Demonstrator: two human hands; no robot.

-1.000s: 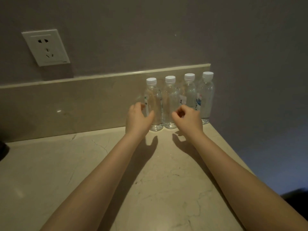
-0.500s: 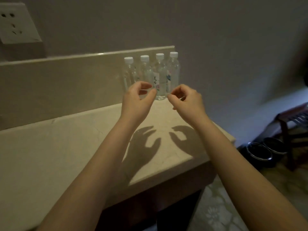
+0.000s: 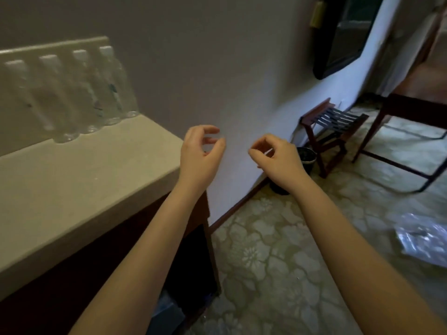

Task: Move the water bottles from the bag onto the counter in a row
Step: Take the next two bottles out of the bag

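Observation:
Several clear water bottles (image 3: 79,93) with white caps stand in a row at the back right end of the pale marble counter (image 3: 72,180), blurred by motion. My left hand (image 3: 200,153) hovers just past the counter's right edge, fingers curled and apart, holding nothing. My right hand (image 3: 278,155) is level with it further right, over the floor, fingers loosely curled and empty. A crinkled clear plastic bag (image 3: 425,240) lies on the floor at the right edge.
A grey wall runs behind the counter. A dark wooden luggage rack (image 3: 331,129) and a dark bin (image 3: 302,160) stand by the wall. A dark table frame (image 3: 411,131) stands at right on patterned carpet (image 3: 278,250). Dark cabinet space lies under the counter.
The view has swung right, away from the counter. Both hands have pulled back from the bottles and now hang past the counter's right edge. The bottles stay in their row.

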